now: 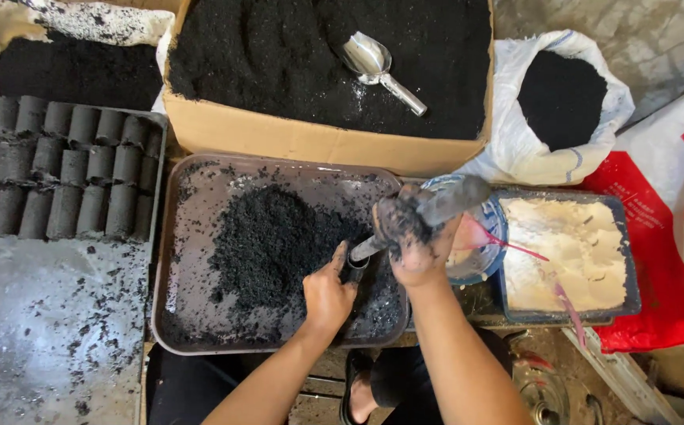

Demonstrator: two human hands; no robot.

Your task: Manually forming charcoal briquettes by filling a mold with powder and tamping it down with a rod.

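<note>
Cardboard box [294, 138] behind tray [200, 177]

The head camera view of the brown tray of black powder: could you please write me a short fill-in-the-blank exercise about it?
1. The shiny metal scoop lies on black powder inside the ____ box.
2. The rows of black cylindrical briquettes lie to the ____ of the brown rectangular tray.
3. The blue rectangular tray holds a ____ powder.
4. The right hand grips a metal ____ smeared with black, while the left hand rests at its lower end.

Missing words: cardboard; left; cream-coloured; tube
</note>
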